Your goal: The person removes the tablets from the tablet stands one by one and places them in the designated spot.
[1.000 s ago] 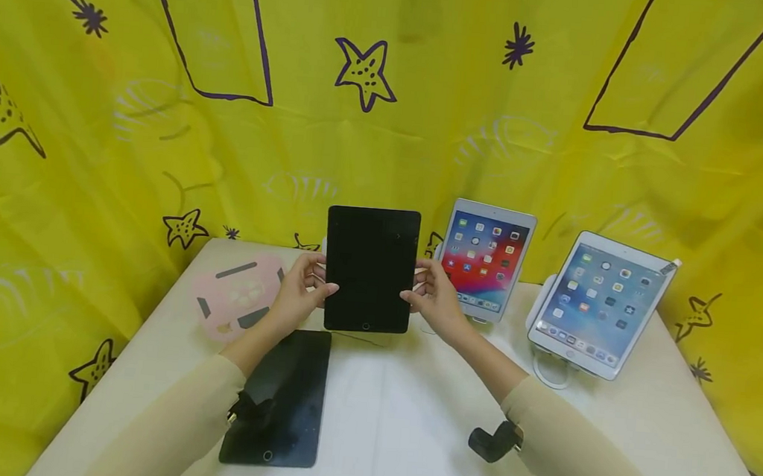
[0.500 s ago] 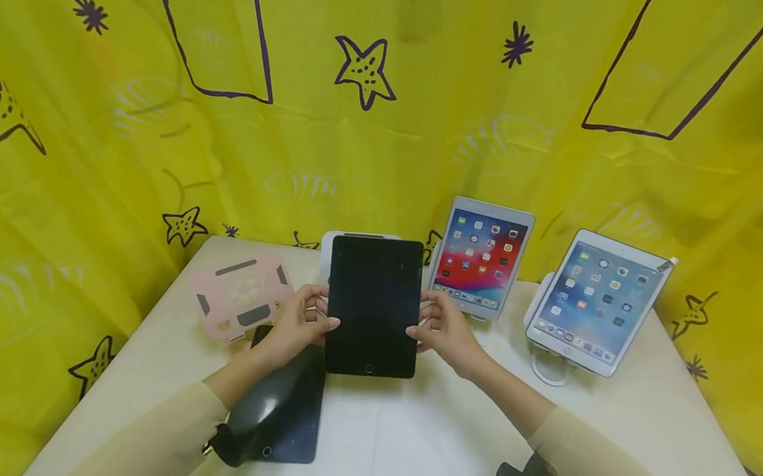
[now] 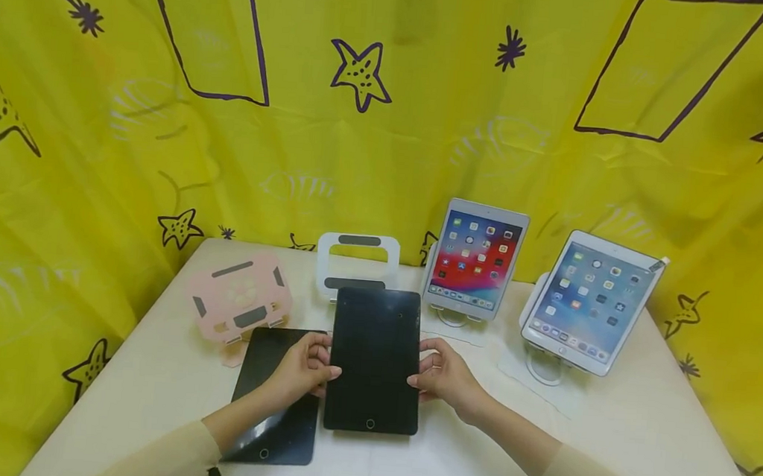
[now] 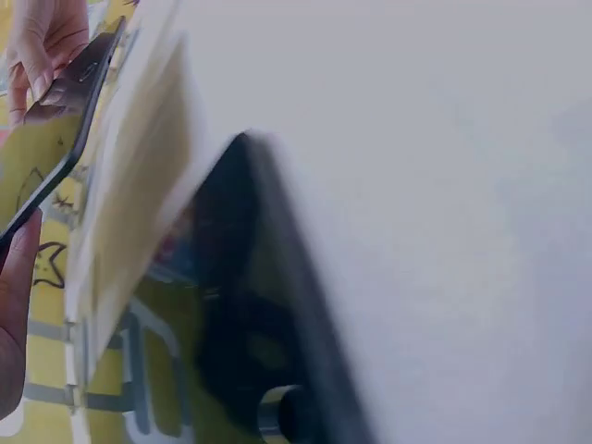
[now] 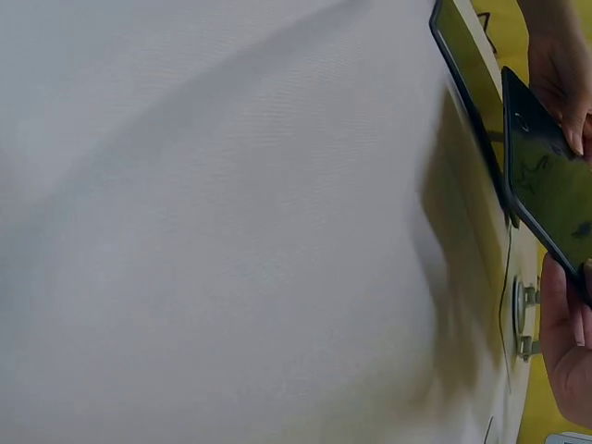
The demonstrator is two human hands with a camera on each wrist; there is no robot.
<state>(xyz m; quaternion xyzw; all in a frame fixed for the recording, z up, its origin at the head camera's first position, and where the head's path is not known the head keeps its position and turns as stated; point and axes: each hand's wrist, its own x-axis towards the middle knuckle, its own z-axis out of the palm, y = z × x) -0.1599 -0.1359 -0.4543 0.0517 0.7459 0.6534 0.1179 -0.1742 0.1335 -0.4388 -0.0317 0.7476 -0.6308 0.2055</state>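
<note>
A black tablet (image 3: 376,350) with a dark screen is held up above the table in the head view, its round home button toward the person. The left hand (image 3: 304,370) grips its left edge, thumb on the front and fingers behind. On the opposite edge the right hand (image 3: 447,378) holds it the same way. Both wrist views show the tablet (image 4: 60,129) raised off the surface. A second black tablet (image 3: 268,401) lies flat on the table, partly under the left hand and forearm. Behind the held tablet stands a white tablet stand (image 3: 391,257) with grey pads.
A pink stand (image 3: 236,294) with grey pads stands at the left. Two white tablets with lit screens lean on stands at the right: one with a red-blue screen (image 3: 474,256), another with a blue screen (image 3: 588,299). A yellow patterned curtain (image 3: 402,150) hangs behind the table.
Both hands have brought the black tablet down and toward the person, away from the white stand, which it had covered and which now shows. The other tablets have stayed put.
</note>
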